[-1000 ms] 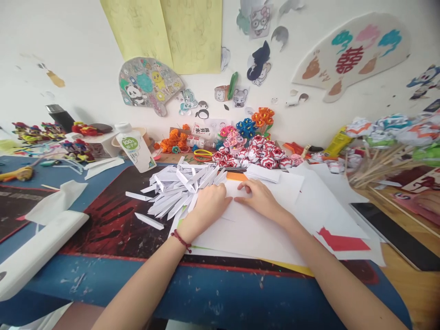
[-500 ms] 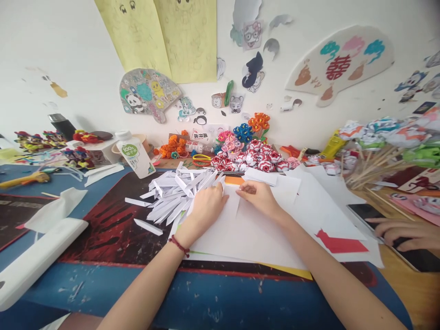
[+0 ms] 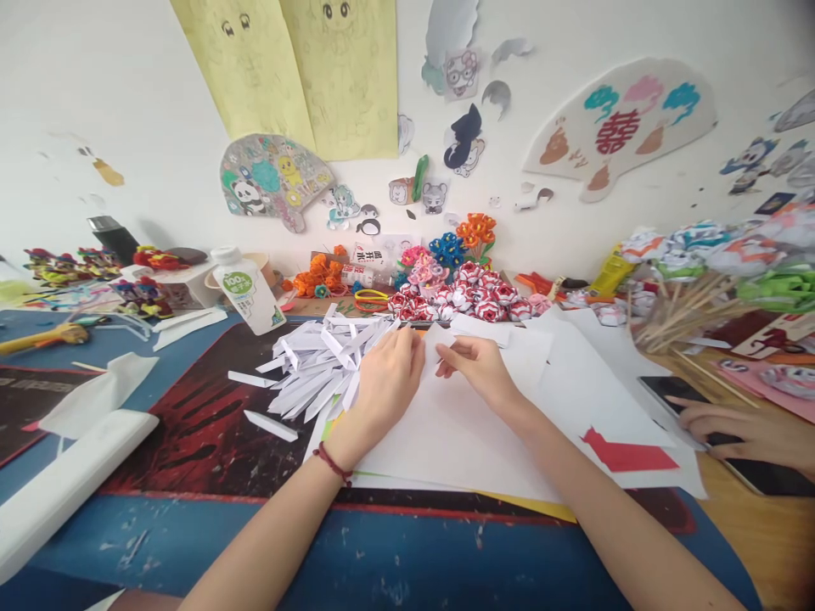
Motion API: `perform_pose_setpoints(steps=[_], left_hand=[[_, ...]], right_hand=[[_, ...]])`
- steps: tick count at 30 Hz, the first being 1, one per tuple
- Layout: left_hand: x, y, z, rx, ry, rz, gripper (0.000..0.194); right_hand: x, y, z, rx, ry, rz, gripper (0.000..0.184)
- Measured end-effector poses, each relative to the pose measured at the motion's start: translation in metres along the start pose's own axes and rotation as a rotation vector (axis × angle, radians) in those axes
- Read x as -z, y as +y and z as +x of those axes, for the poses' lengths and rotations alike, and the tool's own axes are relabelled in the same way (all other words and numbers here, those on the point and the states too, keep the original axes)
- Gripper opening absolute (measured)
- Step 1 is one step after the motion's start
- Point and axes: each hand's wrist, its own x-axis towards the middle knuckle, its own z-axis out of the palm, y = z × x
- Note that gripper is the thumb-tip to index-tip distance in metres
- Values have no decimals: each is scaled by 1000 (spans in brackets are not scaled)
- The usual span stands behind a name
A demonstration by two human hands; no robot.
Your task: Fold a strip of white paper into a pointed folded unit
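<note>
Between my two hands a small white piece of paper (image 3: 434,346) is held up over the white paper sheets (image 3: 464,450). My left hand (image 3: 390,378) is closed on its left side, knuckles up, with the fingertips partly hidden. On the other side my right hand (image 3: 476,365) pinches the paper's edge between thumb and fingers. Beside my left hand lies a loose pile of folded white paper strips (image 3: 306,390), and one strip (image 3: 271,425) rests apart on the dark mat (image 3: 204,433).
Paper flowers (image 3: 464,293) line the wall behind the sheets. A white bottle (image 3: 247,288) stands at the back left; a long white object (image 3: 76,484) lies nearer. At the right, another person's hand (image 3: 744,433) rests on a phone (image 3: 764,471), near a red paper piece (image 3: 630,451).
My left hand has turned and risen slightly, its fingers now drawn together at the paper. The white paper now stands up between my hands. The camera view has shifted a little.
</note>
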Motion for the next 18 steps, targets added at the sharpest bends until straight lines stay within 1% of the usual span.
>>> perform_pose_setpoints(steps=[3,4,6,8,11,14,18], left_hand=[[-1,-3,-4,-163,81,140,14],[-1,-4,-5,-213,93,163,14],[-1,-5,-8,-290,101,168,21],[-1,-5,-9,-336,104,140,28],[0,-5,-9,-399,89,116,32],[1,-5,-9,-448,40,146,35],[0,-6,-9,-457,10,211,34]], right_hand=[[-1,-1,-1,-61,7,110,39],[-1,-1,-1,-79,19,141,38],[-2,-2,-2,-93,45,175,37],[-2,-3,-3,-80,66,183,37],[-1,-3,-4,-61,63,208,35],[-2,-3,-4,-53,25,231,34],[-4,-2,-4,-29,-48,246,34]])
